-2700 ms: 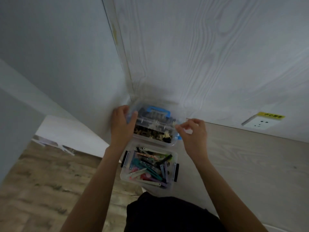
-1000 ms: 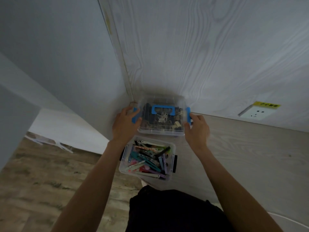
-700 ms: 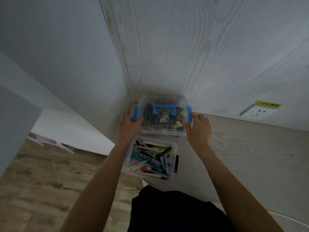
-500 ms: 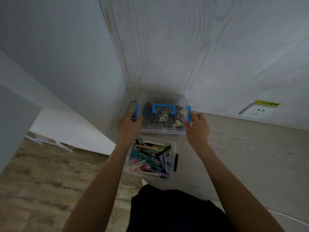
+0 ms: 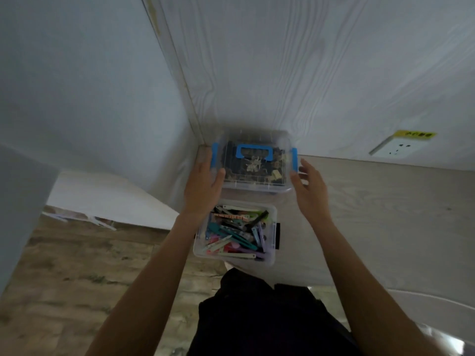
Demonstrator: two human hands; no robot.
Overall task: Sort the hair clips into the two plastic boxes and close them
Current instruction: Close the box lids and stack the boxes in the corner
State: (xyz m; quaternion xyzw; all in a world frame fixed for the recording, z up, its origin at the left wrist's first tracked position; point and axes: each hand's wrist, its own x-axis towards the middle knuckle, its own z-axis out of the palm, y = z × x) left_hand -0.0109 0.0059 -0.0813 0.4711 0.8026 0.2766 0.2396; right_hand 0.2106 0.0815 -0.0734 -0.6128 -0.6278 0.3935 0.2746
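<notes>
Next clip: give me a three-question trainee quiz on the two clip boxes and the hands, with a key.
1. True or false: the near box of coloured clips has its lid on.
2. Which box carries the blue handle? A) the far box by the wall corner B) the near box C) neither
3. Fill in: the left hand is at the far box's ___ side, and the right hand is at the opposite side.

Key: 1. False, it is open on top. 2. A. 3. left, beside the blue latch.
</notes>
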